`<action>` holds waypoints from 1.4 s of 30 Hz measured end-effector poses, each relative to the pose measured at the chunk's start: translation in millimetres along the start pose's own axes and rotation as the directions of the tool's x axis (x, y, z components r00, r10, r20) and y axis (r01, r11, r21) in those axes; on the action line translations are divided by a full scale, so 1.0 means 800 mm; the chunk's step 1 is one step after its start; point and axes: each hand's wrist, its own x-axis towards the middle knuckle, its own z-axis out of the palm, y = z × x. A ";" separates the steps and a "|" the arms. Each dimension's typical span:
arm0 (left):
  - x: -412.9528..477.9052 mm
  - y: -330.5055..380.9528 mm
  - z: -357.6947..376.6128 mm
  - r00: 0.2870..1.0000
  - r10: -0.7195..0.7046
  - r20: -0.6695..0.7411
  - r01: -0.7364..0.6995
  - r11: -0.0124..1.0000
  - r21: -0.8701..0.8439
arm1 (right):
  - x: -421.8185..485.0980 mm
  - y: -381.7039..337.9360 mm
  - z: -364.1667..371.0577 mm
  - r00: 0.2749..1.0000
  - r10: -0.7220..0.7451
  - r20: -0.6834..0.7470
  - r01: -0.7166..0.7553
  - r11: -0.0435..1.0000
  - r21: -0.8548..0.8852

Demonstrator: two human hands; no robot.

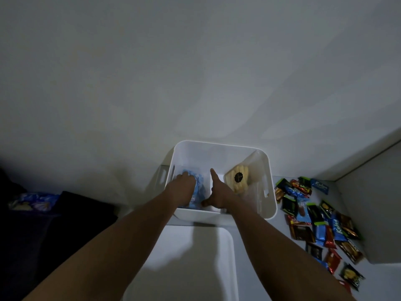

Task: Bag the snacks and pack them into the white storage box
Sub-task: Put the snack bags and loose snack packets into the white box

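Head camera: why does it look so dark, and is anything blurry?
Head view: dim, bluish light; arms cast soft shadows on the white panel; loose snack packets at right look smeared; storage box is fairly sharp.

Both hands are inside the white storage box [221,146]. The left hand [184,185] curls its fingers over a bag of blue snacks [199,181] on the box's left side. The right hand [217,193] is mid-box, fingers straight, thumb out. A clear bag of yellow snacks [237,179] with a black label leans on the right wall. Loose snack packets [314,216] are scattered right of the box. A white tray [195,257] sits near the camera, and a dark cloth [54,224] lies to the left.
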 end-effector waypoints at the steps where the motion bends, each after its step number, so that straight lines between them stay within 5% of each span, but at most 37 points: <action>1: -0.002 0.003 -0.003 0.999 0.020 -0.036 -0.020 1.000 0.005 | -0.004 0.003 -0.005 1.000 -0.006 -0.025 0.006 1.000 0.006; 10: -0.017 0.111 -0.060 0.958 0.087 -0.272 -0.122 0.986 -0.113 | -0.057 0.055 -0.093 0.869 -0.094 -0.485 0.150 0.986 0.079; 15: -0.008 0.218 -0.074 0.933 0.127 -0.337 -0.185 0.972 -0.144 | -0.104 0.124 -0.171 0.784 -0.110 -0.611 0.174 0.984 0.045; 25: -0.007 0.418 0.041 0.932 0.243 -0.269 -0.308 0.922 -0.236 | -0.202 0.364 -0.221 0.838 0.003 -0.546 0.081 0.988 0.130; 31: -0.035 0.442 0.181 0.925 0.346 -0.156 -0.365 0.923 -0.119 | -0.249 0.475 -0.165 0.865 0.024 -0.502 -0.050 0.998 -0.038; 37: -0.047 0.447 0.256 0.963 0.257 0.077 -0.255 0.967 -0.025 | -0.263 0.541 -0.123 0.918 -0.053 -0.392 -0.027 0.980 -0.196; 42: -0.043 0.454 0.271 0.968 0.219 0.126 -0.225 0.974 0.034 | -0.258 0.565 -0.117 0.939 -0.099 -0.330 0.008 0.964 -0.267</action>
